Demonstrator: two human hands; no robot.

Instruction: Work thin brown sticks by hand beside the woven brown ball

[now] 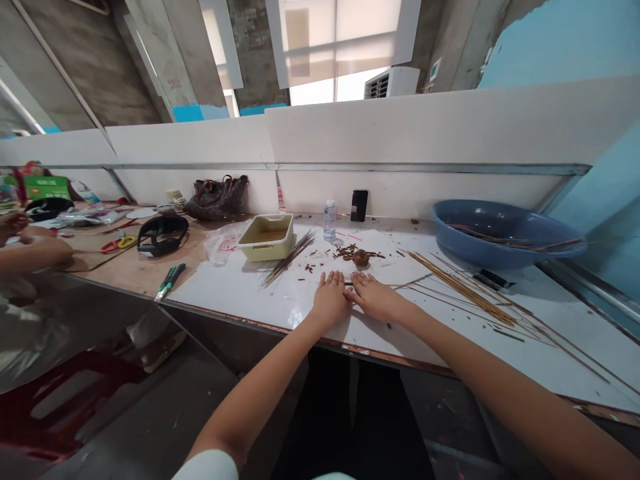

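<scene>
Both of my hands lie flat, palms down, side by side on the white tabletop (270, 303), thumbs meeting in the middle. My left hand (331, 297) has its fingers stretched forward. Fingers also extended, my right hand (373, 293) angles in from the right. A thin dark stick (349, 284) shows between the hands; whatever lies under the palms is hidden. Just beyond the fingertips sit a brown lump (361, 258) of clay-like material and scattered small brown bits (345, 252). To the right lies a bundle of thin tan sticks (460, 287), with longer loose sticks around it.
A pale yellow basin (267, 250) of brownish liquid stands left, beside dark thin sticks (290, 259). Behind are a clear bottle (329, 221) and a phone (359, 205). A blue tub (500, 237) holds sticks. Green-handled pliers (171, 281) lie left, near another person's arm (37, 250).
</scene>
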